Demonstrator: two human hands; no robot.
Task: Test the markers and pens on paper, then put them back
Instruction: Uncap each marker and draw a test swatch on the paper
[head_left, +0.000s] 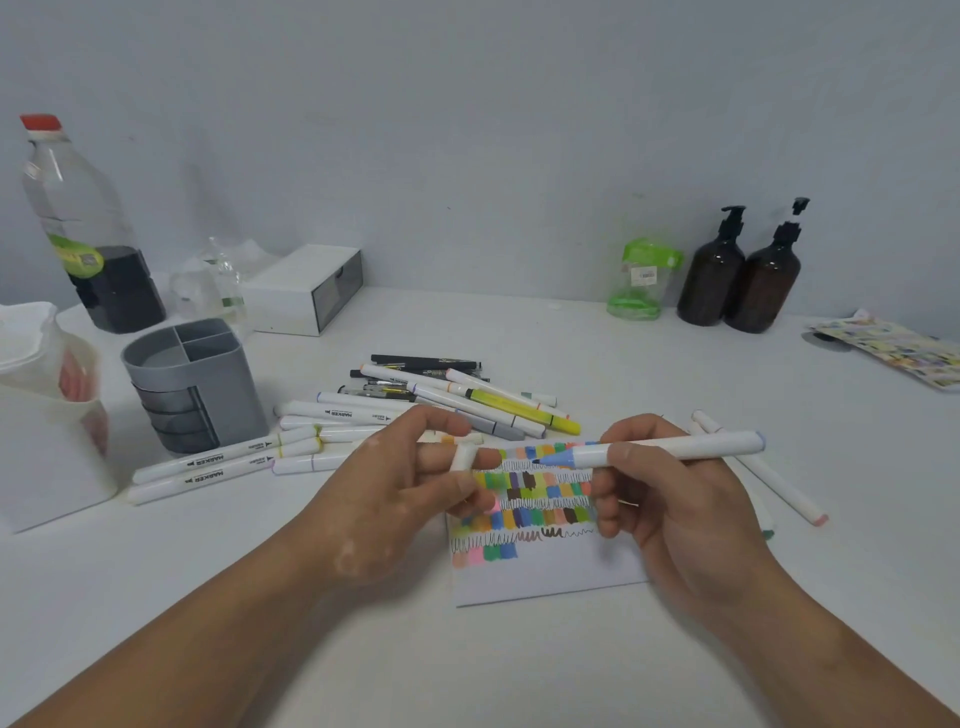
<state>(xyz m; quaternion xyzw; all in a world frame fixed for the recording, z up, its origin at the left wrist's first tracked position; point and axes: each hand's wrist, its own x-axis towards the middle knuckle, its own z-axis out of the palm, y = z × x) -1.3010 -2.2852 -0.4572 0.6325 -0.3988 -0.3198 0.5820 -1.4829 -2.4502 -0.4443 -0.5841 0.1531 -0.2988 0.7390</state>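
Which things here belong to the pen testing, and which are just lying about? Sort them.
Job: blue marker in right hand, cap in left hand, test paper, pile of markers, grey holder.
Lying about: big bottle, white drawer box, green jar, two brown pump bottles.

A white marker (675, 447) with a pale blue tip, uncapped, is held level at centre right of the frame in the right hand (675, 499), tip pointing left. Its white cap (462, 456) is pinched in the left hand (405, 483) at centre. Below them the paper (545, 571) lies flat, its upper part filled with rows of coloured swatches and black squiggles. A loose pile of markers and pens (426, 400) lies above and left of it, and a few more markers (779, 483) lie to its right.
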